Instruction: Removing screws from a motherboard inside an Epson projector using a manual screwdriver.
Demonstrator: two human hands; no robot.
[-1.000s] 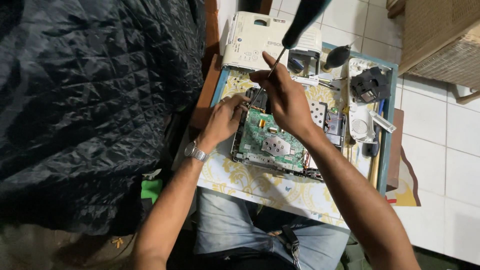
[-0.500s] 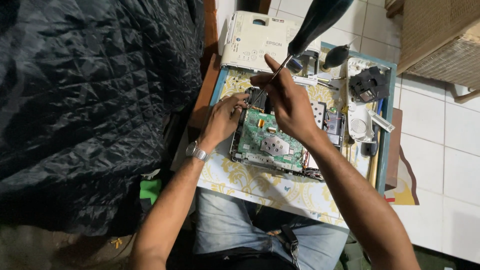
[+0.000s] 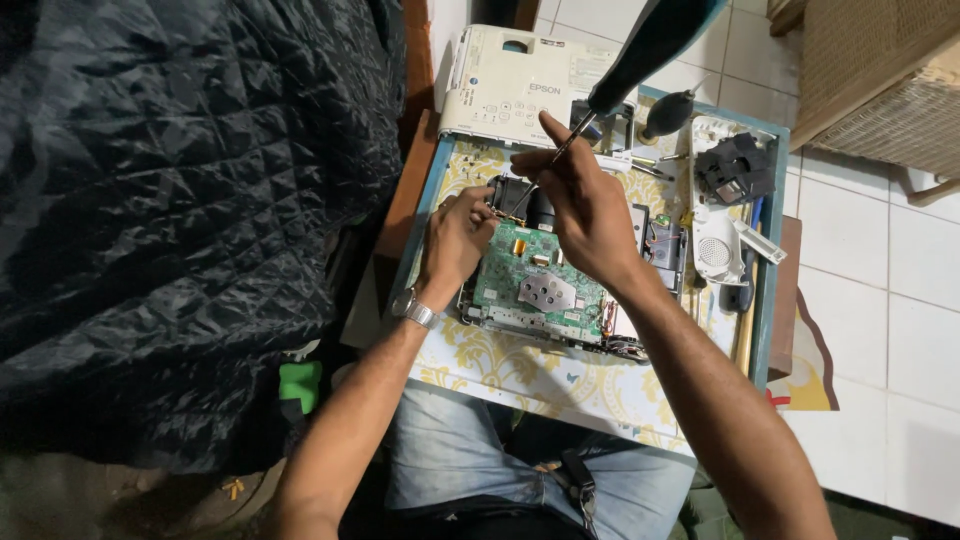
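Lap: the person's jeans fill the nearest strip, just under the near edge of the bench, which wears a white cloth with yellow ornament.
Left arm: a metal wristwatch sits on the wrist, at the bench's left edge.
Left hand: it rests at the left end of the opened device; fingers curl over the far left corner of the board, pressing there and steadying it, closed around nothing separate that I can make out.
Circuit board: green, lying flat in the open device in the middle of the bench, with a grey metal plate screwed on its middle and a black lens block at its far left corner.
Right hand: held above the far part of the board, fingers clenched round the thin shaft of a screwdriver.
Screwdriver: tilted, its dark handle rising toward the camera and out at the top edge; the tip is hidden behind the hand, so whether it touches the board cannot be told.
Right of the board: a white rounded cover with a grille, and beyond it a black plastic part.
Far edge: a white projector casing lies across the bench's far end, beside a dark rubber blower bulb.
Left side: a black quilted fabric covers much of the view.
Floor: white tiles on the right, a wicker piece at the far right.
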